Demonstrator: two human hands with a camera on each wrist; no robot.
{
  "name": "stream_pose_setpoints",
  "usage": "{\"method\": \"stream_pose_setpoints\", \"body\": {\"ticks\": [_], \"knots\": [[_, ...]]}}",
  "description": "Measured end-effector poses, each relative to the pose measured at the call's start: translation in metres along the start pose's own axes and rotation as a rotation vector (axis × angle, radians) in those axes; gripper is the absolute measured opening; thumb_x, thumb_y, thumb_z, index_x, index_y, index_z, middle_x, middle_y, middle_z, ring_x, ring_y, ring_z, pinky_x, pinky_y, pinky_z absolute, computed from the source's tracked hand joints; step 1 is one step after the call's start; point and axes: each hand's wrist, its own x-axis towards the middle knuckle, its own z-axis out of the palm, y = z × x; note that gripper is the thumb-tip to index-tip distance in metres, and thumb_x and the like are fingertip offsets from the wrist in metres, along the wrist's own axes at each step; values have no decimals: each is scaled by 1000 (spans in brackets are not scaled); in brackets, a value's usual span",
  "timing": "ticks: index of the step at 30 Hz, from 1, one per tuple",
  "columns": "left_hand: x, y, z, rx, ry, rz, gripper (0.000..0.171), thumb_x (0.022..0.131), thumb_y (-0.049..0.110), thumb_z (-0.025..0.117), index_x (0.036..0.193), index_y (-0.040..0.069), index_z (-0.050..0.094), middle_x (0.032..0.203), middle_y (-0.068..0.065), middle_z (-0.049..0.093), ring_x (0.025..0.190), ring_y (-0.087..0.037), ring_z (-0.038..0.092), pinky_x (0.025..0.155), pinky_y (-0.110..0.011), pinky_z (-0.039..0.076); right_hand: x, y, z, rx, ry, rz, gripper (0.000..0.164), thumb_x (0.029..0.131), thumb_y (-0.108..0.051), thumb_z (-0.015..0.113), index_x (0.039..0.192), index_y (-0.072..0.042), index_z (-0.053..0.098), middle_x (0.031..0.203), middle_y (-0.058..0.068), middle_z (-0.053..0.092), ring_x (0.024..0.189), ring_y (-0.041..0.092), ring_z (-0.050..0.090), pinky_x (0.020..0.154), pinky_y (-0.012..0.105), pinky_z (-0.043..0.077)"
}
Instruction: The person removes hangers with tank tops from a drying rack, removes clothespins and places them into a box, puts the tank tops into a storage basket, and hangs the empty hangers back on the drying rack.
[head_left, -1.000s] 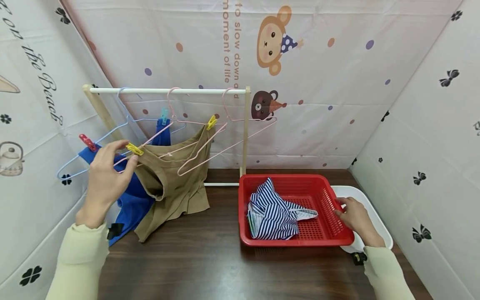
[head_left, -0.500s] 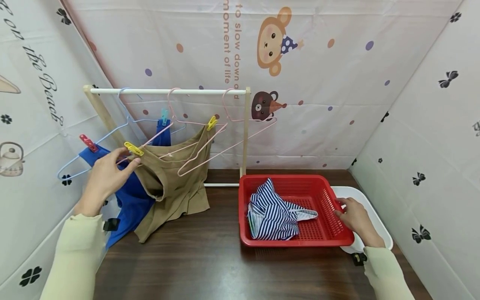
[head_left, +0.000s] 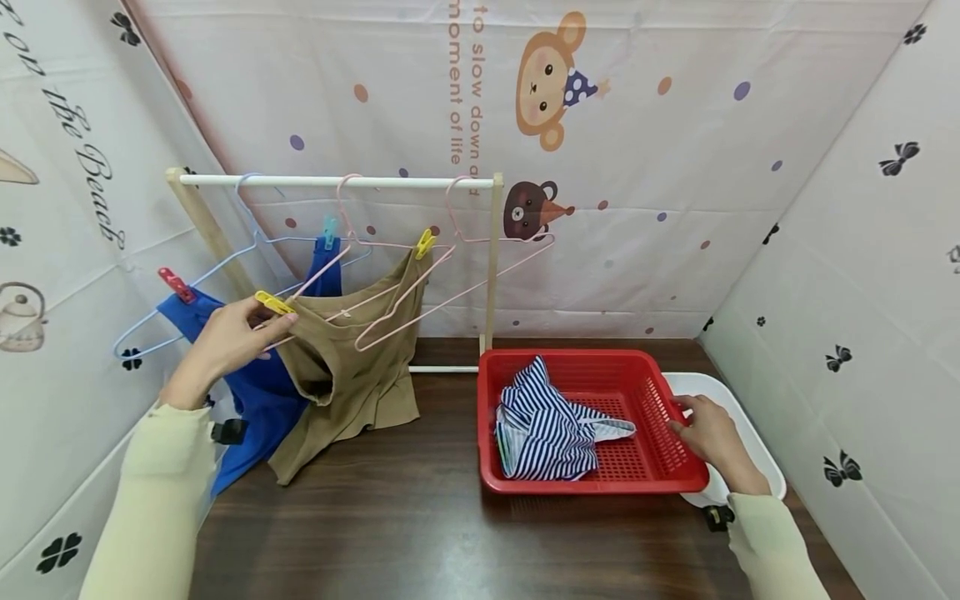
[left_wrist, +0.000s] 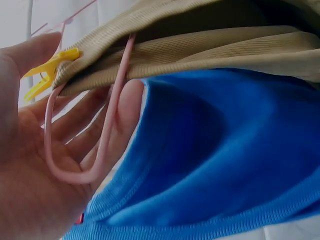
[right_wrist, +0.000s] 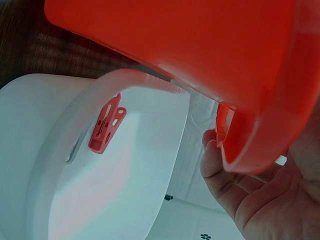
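In the head view, my left hand (head_left: 221,343) holds the clipped corner of khaki shorts (head_left: 360,358), which hang from a pink hanger (head_left: 324,268). My thumb lies by the yellow clothespin (head_left: 273,302). In the left wrist view, the hanger's rounded end (left_wrist: 75,176) crosses my palm, and my fingers pass behind the waistband, their tips partly hidden. A blue garment (head_left: 258,396) hangs behind on a blue hanger. My right hand (head_left: 714,435) grips the right rim of a red plastic basket (head_left: 592,486). Inside lies a striped blue-and-white cloth item (head_left: 551,433).
A white bar rack (head_left: 405,182) carries the hangers, including a pink hanger (head_left: 480,287) with no garment on it. A white tray (head_left: 750,433) stands under the basket's right side; a red clothespin (right_wrist: 105,125) lies in it. Printed sheets surround the wooden table (head_left: 420,533).
My left hand has lowered beside the clothespin and shifted right. The clothespin and shorts corner have moved slightly right with it. My right hand has stayed on the basket rim.
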Motion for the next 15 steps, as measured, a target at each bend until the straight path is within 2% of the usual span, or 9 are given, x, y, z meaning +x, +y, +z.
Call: {"method": "stream_pose_setpoints", "body": {"ticks": [3,6,15], "knots": [[5,2,1,-23,-81,-29,59,97,53,53,121,-1,57,110,-28,62,68,-21,71,59,-31,57,0,0,1,11,-5,8,56,83,-11,76,131,8,54,112,31,56,79,28,61,60,36,58],[9,3,2,-36,-125,-38,60,98,53,52,121,-1,58,109,-27,62,67,-21,71,59,-31,58,-1,1,1,21,-7,15,58,82,-12,77,132,7,53,113,30,56,80,28,61,60,37,59],[14,1,4,-7,-153,-33,54,100,50,49,114,-1,60,91,-17,65,59,-15,65,57,-30,54,0,2,2,8,6,-15,53,84,-10,74,130,8,54,108,30,57,77,26,60,57,35,57]]}}
